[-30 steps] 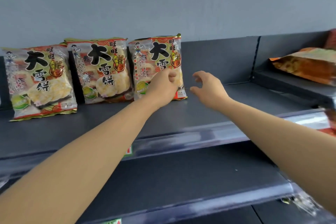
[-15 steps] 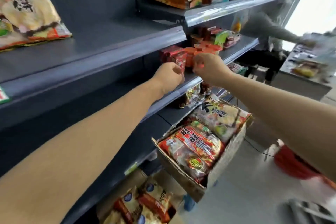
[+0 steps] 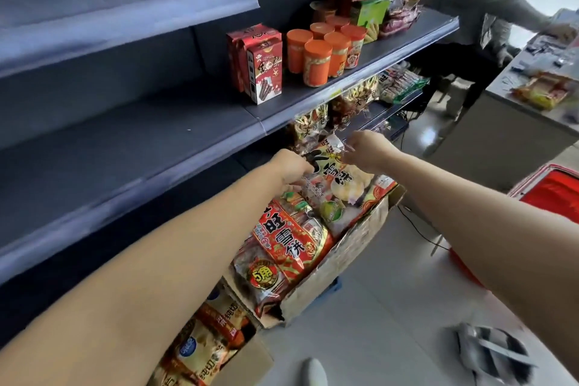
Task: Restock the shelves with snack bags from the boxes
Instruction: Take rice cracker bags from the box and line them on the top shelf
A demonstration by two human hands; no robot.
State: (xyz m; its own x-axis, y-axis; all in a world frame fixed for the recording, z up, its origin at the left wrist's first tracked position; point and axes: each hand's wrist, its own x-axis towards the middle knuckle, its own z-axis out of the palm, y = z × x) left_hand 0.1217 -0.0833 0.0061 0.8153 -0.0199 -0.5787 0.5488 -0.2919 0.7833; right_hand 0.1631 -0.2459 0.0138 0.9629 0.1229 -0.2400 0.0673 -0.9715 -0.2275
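A cardboard box (image 3: 341, 260) full of snack bags stands on the floor by the lower shelf. On top of the pile lies a clear rice-cracker bag (image 3: 340, 180) with black characters. My left hand (image 3: 289, 166) grips that bag's left edge with curled fingers. Across from it, my right hand (image 3: 365, 150) pinches the bag's upper right corner. A red rice-cracker bag (image 3: 288, 247) lies lower in the same box. The dark grey shelf (image 3: 141, 147) to the left of my arms is bare.
Red boxes (image 3: 261, 63) and orange-lidded jars (image 3: 322, 50) stand on the shelf's right part. A second box with bags (image 3: 203, 338) sits under my left arm. A person (image 3: 479, 9) leans over a counter (image 3: 517, 116) at the back right. A red basket (image 3: 557, 188) and slippers (image 3: 492, 354) lie on the floor.
My view has swung from the upper shelf with its three bags down to the box. Both hands dropped from the shelf and took hold of the top clear bag.
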